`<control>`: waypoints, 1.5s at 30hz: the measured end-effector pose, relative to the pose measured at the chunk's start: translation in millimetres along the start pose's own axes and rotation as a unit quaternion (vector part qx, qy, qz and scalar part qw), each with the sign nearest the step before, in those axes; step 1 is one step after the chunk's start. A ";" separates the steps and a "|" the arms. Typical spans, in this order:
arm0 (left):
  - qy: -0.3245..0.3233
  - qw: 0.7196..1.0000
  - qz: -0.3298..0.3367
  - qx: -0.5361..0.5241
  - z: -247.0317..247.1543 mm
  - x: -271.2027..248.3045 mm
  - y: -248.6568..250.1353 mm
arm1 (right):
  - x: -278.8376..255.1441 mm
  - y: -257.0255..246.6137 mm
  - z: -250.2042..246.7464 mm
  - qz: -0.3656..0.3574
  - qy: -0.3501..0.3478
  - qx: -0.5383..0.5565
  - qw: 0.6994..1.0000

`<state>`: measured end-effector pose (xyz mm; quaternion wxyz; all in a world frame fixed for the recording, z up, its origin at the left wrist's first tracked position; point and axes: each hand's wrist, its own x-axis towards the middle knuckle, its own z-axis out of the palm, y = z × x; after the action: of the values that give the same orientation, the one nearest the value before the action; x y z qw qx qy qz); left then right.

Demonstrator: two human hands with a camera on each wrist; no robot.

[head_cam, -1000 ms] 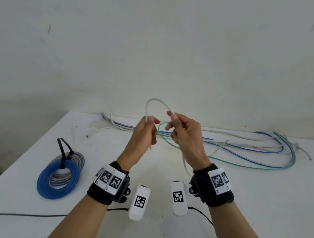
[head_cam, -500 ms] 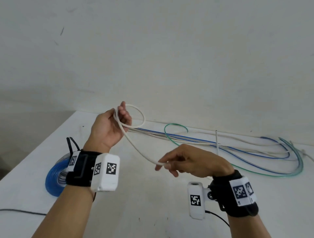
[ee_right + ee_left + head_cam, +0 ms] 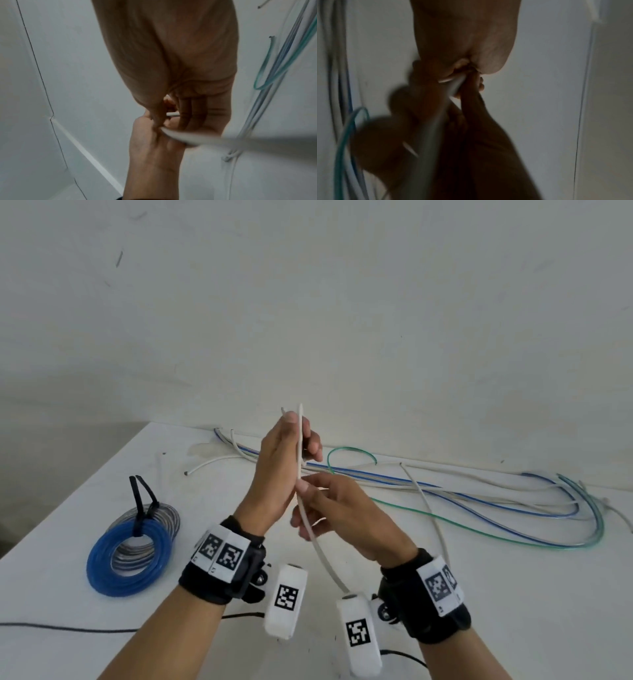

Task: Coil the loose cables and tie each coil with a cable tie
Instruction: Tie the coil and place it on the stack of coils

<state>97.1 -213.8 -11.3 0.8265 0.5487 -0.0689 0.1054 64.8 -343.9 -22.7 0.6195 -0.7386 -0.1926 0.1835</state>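
Observation:
Both hands are raised above the white table with a white cable between them. My left hand grips a small loop of that cable, seen edge-on and standing upright. Just below it, my right hand pinches the same white cable, which trails down past the wrist. In the left wrist view the cable runs blurred between the fingers. Loose blue, green and white cables lie spread along the back of the table.
A blue coil and a grey coil, each bound with a black cable tie, lie stacked at the left. A thin black wire runs along the table's near edge. A white wall stands behind.
The hands, apart half a second ago, have come together at the centre. The left hand swung back from the left with its loop; the right hand rose to just under it.

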 end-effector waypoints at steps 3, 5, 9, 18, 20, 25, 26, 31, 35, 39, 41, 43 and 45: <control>-0.011 0.997 0.032 0.074 -10.6 2.0 1.8 | 1.7 5.3 -4.0 -0.074 0.098 -0.155 0.980; -0.017 0.993 0.017 0.113 -19.7 5.3 3.1 | 2.2 4.5 -5.8 -0.132 0.103 -0.193 0.967; -0.043 0.994 -0.104 -0.013 -22.7 5.7 8.5 | 0.6 3.7 -4.2 -0.181 0.060 -0.198 0.961; -0.103 0.935 -0.225 -0.253 -43.4 8.4 23.5 | -1.1 5.6 -27.8 -0.045 -0.068 -0.306 0.948; -0.123 0.940 -0.211 -0.238 -43.1 9.0 24.7 | -1.5 6.8 -41.2 -0.034 -0.020 -0.320 0.947; -0.124 0.956 -0.181 -0.196 -40.0 9.8 33.4 | -4.2 13.0 -74.5 0.005 0.155 -0.286 0.946; -0.138 0.960 -0.181 -0.163 -36.7 7.5 32.8 | -4.0 13.0 -75.2 0.013 0.181 -0.275 0.944; -0.247 0.954 -0.163 0.046 -21.1 -6.4 28.3 | 3.8 16.7 -71.2 0.017 0.301 -0.227 0.926; -0.236 0.948 -0.158 0.144 -8.1 -12.8 26.4 | 5.3 15.3 -67.9 -0.017 0.363 -0.172 0.916; -0.223 0.922 -0.132 0.288 5.1 -17.7 12.0 | 0.9 2.2 -51.6 -0.062 0.339 -0.086 0.935; -0.188 0.925 -0.122 0.306 5.2 -16.2 5.2 | -3.5 -6.4 -43.0 -0.080 0.277 -0.050 0.956; -0.142 0.937 -0.088 0.307 0.7 -12.3 -1.0 | -6.4 -12.3 -32.3 -0.096 0.229 -0.059 0.967; -0.110 0.947 -0.042 0.299 -2.7 -12.1 -2.9 | -6.5 -13.8 -19.5 -0.116 0.213 -0.104 0.964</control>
<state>86.1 -213.7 -17.7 0.6152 0.7814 -0.1016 0.0252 68.4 -361.6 -5.6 0.5828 -0.7937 -0.1586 -0.0728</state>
